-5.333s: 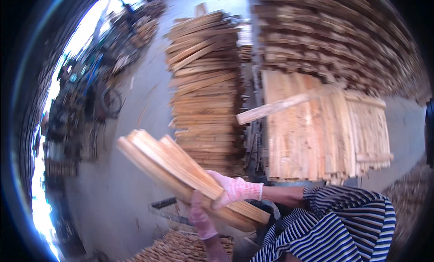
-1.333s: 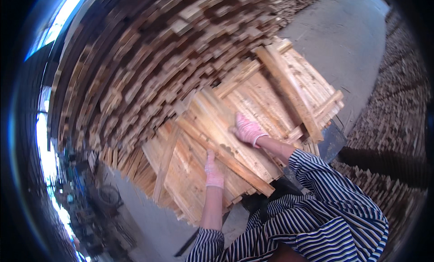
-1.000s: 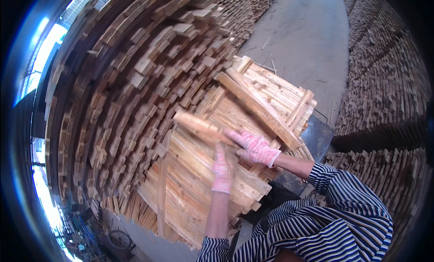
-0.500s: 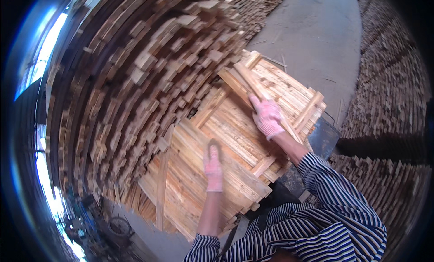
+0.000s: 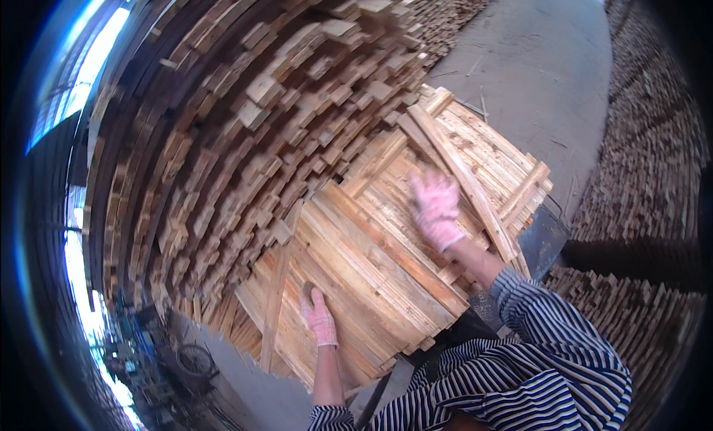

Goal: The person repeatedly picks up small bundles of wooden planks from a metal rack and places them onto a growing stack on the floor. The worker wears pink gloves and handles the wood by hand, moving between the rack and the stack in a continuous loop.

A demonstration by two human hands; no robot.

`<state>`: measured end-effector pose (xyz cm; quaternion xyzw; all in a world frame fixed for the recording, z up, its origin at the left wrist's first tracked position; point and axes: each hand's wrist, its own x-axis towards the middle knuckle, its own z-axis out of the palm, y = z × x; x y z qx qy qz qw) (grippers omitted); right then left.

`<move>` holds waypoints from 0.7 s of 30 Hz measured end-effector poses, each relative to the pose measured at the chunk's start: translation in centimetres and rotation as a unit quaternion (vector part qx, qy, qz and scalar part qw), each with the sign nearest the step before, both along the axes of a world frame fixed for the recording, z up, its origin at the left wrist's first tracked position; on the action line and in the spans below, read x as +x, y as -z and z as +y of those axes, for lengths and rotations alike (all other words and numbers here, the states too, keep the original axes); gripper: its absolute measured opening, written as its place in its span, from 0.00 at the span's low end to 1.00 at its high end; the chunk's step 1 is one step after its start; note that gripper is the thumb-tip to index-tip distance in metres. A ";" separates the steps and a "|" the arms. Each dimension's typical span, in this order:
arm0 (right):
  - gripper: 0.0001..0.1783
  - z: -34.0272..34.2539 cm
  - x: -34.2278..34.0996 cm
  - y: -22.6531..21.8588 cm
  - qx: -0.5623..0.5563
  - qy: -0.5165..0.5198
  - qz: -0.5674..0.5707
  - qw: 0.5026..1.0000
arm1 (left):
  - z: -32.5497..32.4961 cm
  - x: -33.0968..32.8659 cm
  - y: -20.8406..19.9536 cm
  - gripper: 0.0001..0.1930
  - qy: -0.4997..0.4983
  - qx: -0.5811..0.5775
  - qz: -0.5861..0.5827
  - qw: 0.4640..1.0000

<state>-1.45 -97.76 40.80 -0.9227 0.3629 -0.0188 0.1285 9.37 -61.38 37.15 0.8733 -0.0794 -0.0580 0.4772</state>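
Many boards (image 5: 371, 282) lie under the empty, uncurled left hand (image 5: 319, 321); right hand (image 5: 437, 209): grip unclear.

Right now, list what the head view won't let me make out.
In the head view:
Right hand: motion blur; contact with the boards unclear.
Left hand: covers the board surface beneath it.
Wheel: surrounding clutter too small and dark.
Woodpile at right: cut off by the picture's dark edge.

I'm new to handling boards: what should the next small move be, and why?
Perhaps bring the right hand beside the left hand: though blurred, the right appears to hold nothing, while the left rests on the near boards, which two hands might grip better.
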 end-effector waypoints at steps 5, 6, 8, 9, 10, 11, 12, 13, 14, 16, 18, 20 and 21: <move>0.40 -9.5 -4.4 2.3 0.206 0.116 -0.042 0.971 | -0.4 -0.5 1.6 0.28 0.014 -0.055 0.027 0.998; 0.40 -9.2 -4.8 2.3 0.183 0.107 -0.045 0.976 | 0.1 -0.6 2.4 0.28 0.022 -0.065 0.019 0.997; 0.40 -7.9 -4.4 2.2 0.142 0.077 -0.062 0.985 | 1.9 0.0 3.6 0.29 0.028 -0.080 -0.008 0.996; 0.40 -8.3 -5.2 3.0 0.097 0.074 -0.061 0.991 | 0.9 -0.5 4.2 0.29 0.032 -0.083 -0.001 0.996; 0.39 -8.6 -5.3 4.0 0.053 0.068 -0.067 0.994 | -0.2 -0.4 4.1 0.28 0.035 -0.086 0.000 0.996; 0.38 -9.1 -5.5 4.8 0.009 0.060 -0.071 0.996 | -1.4 -0.4 4.1 0.28 0.037 -0.089 0.000 0.995; 0.37 -9.0 -4.7 4.3 0.083 0.062 -0.067 0.992 | -0.8 -0.3 4.1 0.28 0.053 -0.042 -0.023 0.997; 0.37 -8.0 -4.1 3.6 0.122 0.065 -0.062 0.988 | 0.2 -0.5 4.3 0.29 0.064 0.008 -0.043 0.997; 0.37 -6.9 -3.6 2.8 0.160 0.066 -0.056 0.983 | 1.2 -0.8 4.4 0.29 0.073 0.058 -0.061 0.994; 0.37 -6.7 -4.1 3.6 0.149 0.052 -0.095 0.983 | -2.2 -1.7 2.5 0.30 0.140 0.184 -0.118 0.966; 0.33 -2.6 -2.8 4.3 0.134 -0.003 -0.149 0.980 | -2.0 -2.4 1.8 0.33 0.140 0.225 -0.111 0.958; 0.31 1.8 -0.3 3.2 0.226 -0.075 -0.081 0.968 | -1.2 -2.9 2.0 0.32 0.125 0.212 -0.107 0.963; 0.29 3.1 0.5 3.7 0.223 -0.081 -0.086 0.968 | -1.6 -2.7 1.9 0.32 0.119 0.202 -0.111 0.966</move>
